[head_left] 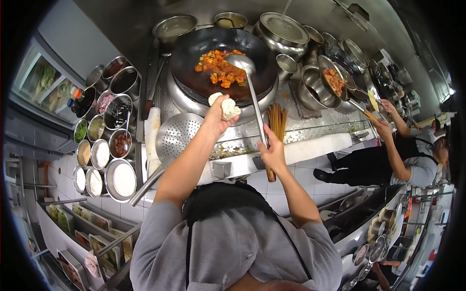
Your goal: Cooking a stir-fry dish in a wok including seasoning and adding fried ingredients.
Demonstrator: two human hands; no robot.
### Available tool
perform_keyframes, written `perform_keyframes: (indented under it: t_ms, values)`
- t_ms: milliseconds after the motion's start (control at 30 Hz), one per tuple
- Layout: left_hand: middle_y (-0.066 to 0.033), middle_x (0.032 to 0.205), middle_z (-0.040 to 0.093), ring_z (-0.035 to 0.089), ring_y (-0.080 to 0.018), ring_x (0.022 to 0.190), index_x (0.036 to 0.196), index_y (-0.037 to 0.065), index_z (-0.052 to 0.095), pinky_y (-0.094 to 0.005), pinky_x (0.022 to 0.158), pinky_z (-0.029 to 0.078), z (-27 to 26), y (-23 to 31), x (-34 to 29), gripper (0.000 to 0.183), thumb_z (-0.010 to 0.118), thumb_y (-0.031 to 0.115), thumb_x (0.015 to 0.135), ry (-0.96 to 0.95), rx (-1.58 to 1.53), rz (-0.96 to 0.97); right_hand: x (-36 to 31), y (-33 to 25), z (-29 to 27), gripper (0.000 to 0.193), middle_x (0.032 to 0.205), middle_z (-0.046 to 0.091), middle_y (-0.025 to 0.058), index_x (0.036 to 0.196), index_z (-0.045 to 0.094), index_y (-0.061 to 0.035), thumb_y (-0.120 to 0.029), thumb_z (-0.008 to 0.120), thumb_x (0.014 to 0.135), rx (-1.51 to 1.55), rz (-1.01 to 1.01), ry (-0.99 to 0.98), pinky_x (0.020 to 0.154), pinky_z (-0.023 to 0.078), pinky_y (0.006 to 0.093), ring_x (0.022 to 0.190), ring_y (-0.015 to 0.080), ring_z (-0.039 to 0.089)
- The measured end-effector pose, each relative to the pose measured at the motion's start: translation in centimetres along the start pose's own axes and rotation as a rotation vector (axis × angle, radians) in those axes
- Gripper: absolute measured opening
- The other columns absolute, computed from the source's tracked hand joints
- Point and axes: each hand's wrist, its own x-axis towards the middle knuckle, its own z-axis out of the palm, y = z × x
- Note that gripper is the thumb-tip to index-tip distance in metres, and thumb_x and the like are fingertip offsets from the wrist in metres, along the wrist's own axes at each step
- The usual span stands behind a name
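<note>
A crumpled white cloth (228, 109) is bunched in my left hand (215, 119), by the near rim of a large black wok (184, 53). Orange-red diced food (228, 75) lies in the wok's bottom. My right hand (274, 153) grips the long handle of a metal ladle (241, 62), whose bowl rests over the food. A bamboo wok brush (278, 119) stands just beyond my right hand. Beneath my left forearm lies a round perforated strainer (177, 133), its handle pointing toward me.
Left of the stove, several metal pots hold seasonings, including a white powder (123, 178). Lidded and open pots (284, 31) line the back. A person (407, 153) at the right holds a pan of diced food (334, 80). Behind me are racks of trays (99, 223).
</note>
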Motion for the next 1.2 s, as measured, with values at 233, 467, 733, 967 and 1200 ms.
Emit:
perform_keyframes:
  t_ms: [233,467,733,967,1200]
  values:
    - [-0.0086,0.088,0.059,0.059,-0.0251,0.076,0.093,0.010,0.055,-0.0440,0.065,0.053,1.2,1.0,2.3,0.012,0.058,0.018,0.084,-0.046,-0.063,-0.048,-4.6,-12.1,-5.9,0.061,0.064,0.056,0.0020,0.137,0.042,-0.0116,-0.001,0.062,0.080,0.313,0.446,-0.133,0.033,0.036,0.0236,0.040,0.0077,0.047]
    - [-0.0100,0.081,0.058,0.057,-0.0256,0.071,0.092,0.007,0.054,-0.0392,0.057,0.052,3.0,3.6,-3.9,0.012,0.054,0.016,0.083,-0.010,-0.136,-0.020,-1.7,-19.3,-10.6,0.054,0.061,0.057,0.0031,0.132,0.045,-0.0010,-0.006,0.060,0.080,0.044,0.461,-0.349,0.036,0.040,0.0254,0.041,0.0095,0.051]
    - [-0.0064,0.079,0.057,0.056,-0.0204,0.065,0.090,0.012,0.053,-0.0375,0.048,0.048,-2.9,-3.9,-6.5,0.012,0.053,0.013,0.078,-0.077,-0.051,0.036,2.3,-10.8,-3.4,0.053,0.070,0.058,0.0134,0.126,0.049,0.0043,-0.008,0.064,0.076,-0.435,-0.378,0.125,0.046,0.044,0.0285,0.048,0.0133,0.055]
    - [-0.0032,0.065,0.054,0.052,-0.0175,0.054,0.078,0.013,0.052,-0.0254,0.038,0.037,1.0,1.9,-7.6,0.011,0.046,0.019,0.084,-0.143,-0.155,-0.029,-3.4,-19.0,-7.3,0.050,0.061,0.054,0.0036,0.128,0.049,0.0008,-0.003,0.061,0.080,0.109,0.234,-0.270,0.039,0.037,0.0227,0.042,0.0079,0.047]
    - [-0.0096,0.070,0.056,0.053,-0.0214,0.056,0.080,0.007,0.054,-0.0232,0.035,0.035,2.3,2.9,-7.3,0.020,0.046,0.025,0.085,-0.140,-0.126,-0.053,-0.5,-19.3,-10.5,0.047,0.064,0.054,0.0040,0.126,0.052,-0.0022,-0.005,0.060,0.080,0.008,0.327,-0.373,0.039,0.039,0.0245,0.047,0.0094,0.051]
